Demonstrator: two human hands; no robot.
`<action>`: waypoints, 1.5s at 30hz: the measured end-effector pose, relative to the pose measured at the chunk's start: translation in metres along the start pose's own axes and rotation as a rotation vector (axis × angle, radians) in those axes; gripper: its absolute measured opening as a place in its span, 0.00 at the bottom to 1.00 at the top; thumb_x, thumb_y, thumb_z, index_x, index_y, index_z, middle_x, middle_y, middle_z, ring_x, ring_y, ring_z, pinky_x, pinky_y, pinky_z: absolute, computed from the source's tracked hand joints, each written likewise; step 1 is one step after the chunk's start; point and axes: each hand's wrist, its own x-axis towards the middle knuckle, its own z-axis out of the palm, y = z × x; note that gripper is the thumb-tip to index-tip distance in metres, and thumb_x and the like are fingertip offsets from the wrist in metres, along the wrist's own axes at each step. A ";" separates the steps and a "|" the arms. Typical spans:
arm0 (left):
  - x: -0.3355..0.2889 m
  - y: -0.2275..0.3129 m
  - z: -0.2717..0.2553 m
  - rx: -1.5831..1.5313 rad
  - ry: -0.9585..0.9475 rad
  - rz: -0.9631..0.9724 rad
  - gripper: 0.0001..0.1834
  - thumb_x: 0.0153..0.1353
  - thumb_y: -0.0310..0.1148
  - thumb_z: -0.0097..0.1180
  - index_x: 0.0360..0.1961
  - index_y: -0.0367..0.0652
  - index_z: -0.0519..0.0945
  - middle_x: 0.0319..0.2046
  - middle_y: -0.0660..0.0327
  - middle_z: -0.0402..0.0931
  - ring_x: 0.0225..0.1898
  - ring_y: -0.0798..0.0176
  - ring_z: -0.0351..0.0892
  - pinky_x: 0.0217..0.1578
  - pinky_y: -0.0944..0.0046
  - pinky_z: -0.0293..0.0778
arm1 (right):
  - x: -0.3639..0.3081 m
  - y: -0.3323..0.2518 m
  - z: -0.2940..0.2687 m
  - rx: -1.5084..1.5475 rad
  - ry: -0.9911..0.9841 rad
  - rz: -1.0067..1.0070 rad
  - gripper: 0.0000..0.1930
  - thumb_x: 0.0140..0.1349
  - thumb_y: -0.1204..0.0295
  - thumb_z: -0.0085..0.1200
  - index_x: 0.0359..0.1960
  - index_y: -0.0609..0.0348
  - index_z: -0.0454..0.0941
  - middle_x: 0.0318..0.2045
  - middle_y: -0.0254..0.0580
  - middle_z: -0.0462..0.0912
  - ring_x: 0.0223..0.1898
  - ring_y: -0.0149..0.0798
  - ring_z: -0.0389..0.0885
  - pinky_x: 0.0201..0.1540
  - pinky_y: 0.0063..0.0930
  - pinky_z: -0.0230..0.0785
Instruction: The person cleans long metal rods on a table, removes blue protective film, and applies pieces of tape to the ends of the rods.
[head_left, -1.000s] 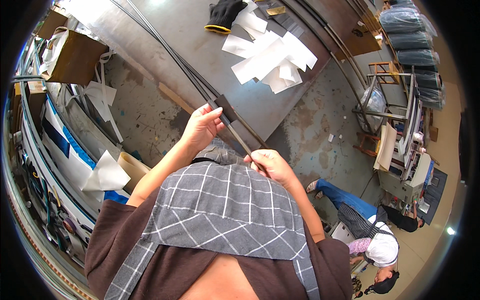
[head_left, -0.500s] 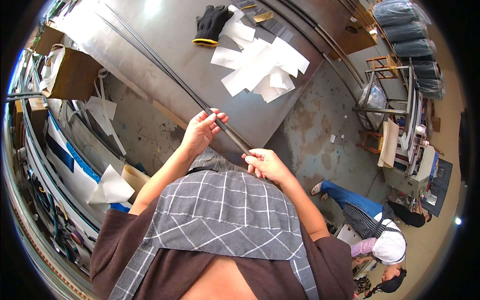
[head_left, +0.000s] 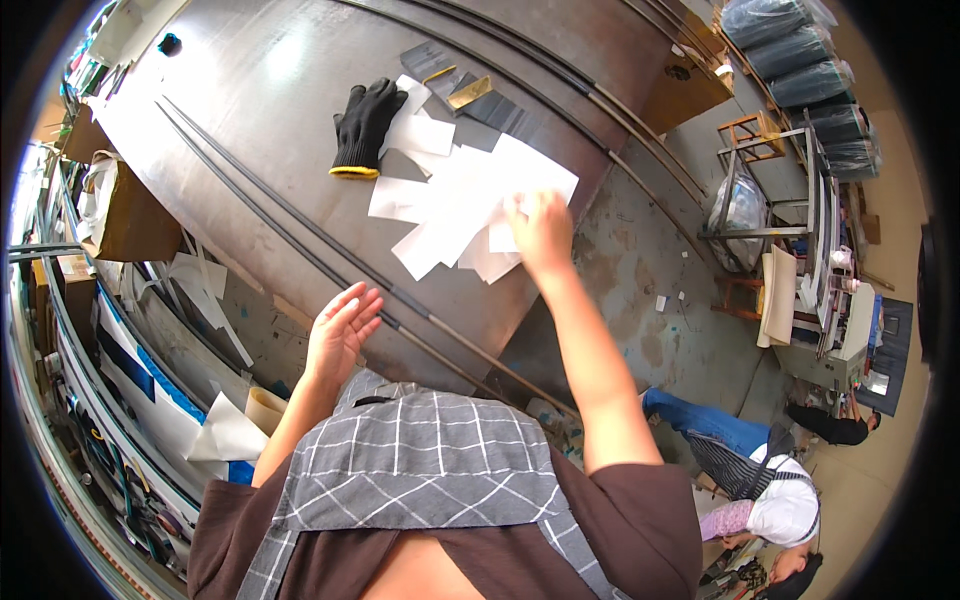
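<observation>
Two long, thin dark rods (head_left: pixel 335 240) lie side by side across the near left of the metal table, their near ends reaching past its edge. Beside them my left hand (head_left: pixel 340 325) is raised, fingers stretched out and nothing in it. My right hand (head_left: pixel 543 235) is at the right side of a loose spread of white paper sheets (head_left: pixel 440 210), slightly smeared by motion. Its fingers look bent and pinched on a sheet there, though the fingertips are partly hidden. A black knit glove (head_left: pixel 366 128) with a yellow cuff edge lies left of the sheets.
Dark flat strips (head_left: pixel 500 112) and a small gold-coloured piece (head_left: pixel 469 92) lie behind the sheets. More long rods (head_left: pixel 560 110) cross the table's far right. A cardboard box (head_left: pixel 140 215) and stacked materials stand left. A metal frame rack (head_left: pixel 765 190) and another person (head_left: pixel 780 495) are to the right.
Both hands have let go of the rods, which now lie on the table. My right hand has moved forward to the paper sheets; my left hand has drawn back slightly and opened.
</observation>
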 end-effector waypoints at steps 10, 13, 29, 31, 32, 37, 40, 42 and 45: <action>0.008 -0.004 0.015 0.081 0.095 -0.029 0.21 0.68 0.31 0.52 0.61 0.41 0.70 0.53 0.54 0.78 0.55 0.61 0.77 0.52 0.62 0.74 | 0.164 0.041 0.058 -0.223 -0.130 0.243 0.30 0.46 0.62 0.70 0.51 0.54 0.73 0.50 0.46 0.75 0.56 0.51 0.72 0.57 0.41 0.70; 0.014 -0.001 0.023 0.121 0.100 -0.047 0.21 0.68 0.33 0.52 0.61 0.41 0.71 0.53 0.56 0.78 0.54 0.62 0.77 0.52 0.63 0.73 | 0.174 0.067 0.062 0.156 -0.051 0.225 0.15 0.46 0.65 0.68 0.33 0.59 0.80 0.36 0.46 0.83 0.42 0.46 0.82 0.44 0.37 0.75; 0.072 0.050 0.109 0.116 -0.206 0.271 0.23 0.65 0.38 0.58 0.59 0.44 0.71 0.54 0.60 0.76 0.53 0.63 0.76 0.51 0.58 0.74 | 0.020 -0.062 -0.001 1.116 -0.248 0.331 0.10 0.63 0.68 0.59 0.34 0.64 0.82 0.24 0.27 0.78 0.29 0.20 0.71 0.33 0.19 0.67; 0.077 0.059 0.109 -0.082 -0.159 0.306 0.16 0.63 0.35 0.60 0.51 0.43 0.76 0.45 0.62 0.80 0.44 0.64 0.80 0.45 0.59 0.77 | -0.027 -0.085 -0.007 0.968 -0.436 0.317 0.10 0.61 0.69 0.60 0.38 0.65 0.82 0.26 0.32 0.81 0.30 0.22 0.76 0.35 0.20 0.70; 0.078 0.057 0.102 -0.108 -0.096 0.306 0.12 0.62 0.33 0.61 0.46 0.43 0.78 0.40 0.62 0.81 0.40 0.65 0.81 0.42 0.60 0.79 | -0.042 -0.097 -0.012 0.913 -0.468 0.317 0.11 0.61 0.70 0.61 0.40 0.66 0.82 0.26 0.35 0.83 0.30 0.24 0.77 0.35 0.21 0.71; 0.032 0.036 0.100 0.022 -0.139 0.270 0.06 0.62 0.30 0.62 0.39 0.44 0.79 0.34 0.64 0.82 0.33 0.69 0.81 0.38 0.66 0.79 | -0.054 -0.147 -0.026 0.760 0.106 -0.010 0.18 0.60 0.79 0.56 0.54 0.59 0.77 0.31 0.45 0.78 0.28 0.38 0.78 0.31 0.30 0.72; 0.018 0.031 0.089 -0.092 -0.105 0.205 0.06 0.60 0.30 0.64 0.36 0.44 0.81 0.32 0.66 0.81 0.32 0.72 0.79 0.35 0.70 0.75 | -0.071 -0.165 -0.019 0.598 0.189 -0.117 0.20 0.57 0.82 0.56 0.52 0.54 0.81 0.29 0.42 0.76 0.27 0.43 0.77 0.30 0.34 0.72; 0.011 0.028 0.081 -0.068 -0.067 0.209 0.05 0.59 0.31 0.65 0.33 0.44 0.81 0.30 0.67 0.81 0.31 0.74 0.78 0.33 0.71 0.74 | -0.086 -0.172 -0.019 0.465 0.190 -0.179 0.19 0.56 0.81 0.56 0.50 0.53 0.82 0.32 0.43 0.77 0.30 0.42 0.77 0.34 0.32 0.73; -0.001 0.026 0.075 -0.013 0.000 0.247 0.06 0.60 0.34 0.65 0.33 0.45 0.81 0.29 0.67 0.80 0.30 0.73 0.78 0.33 0.70 0.74 | -0.092 -0.174 -0.022 0.368 0.227 -0.321 0.19 0.54 0.80 0.58 0.49 0.51 0.82 0.39 0.46 0.78 0.37 0.42 0.78 0.43 0.31 0.72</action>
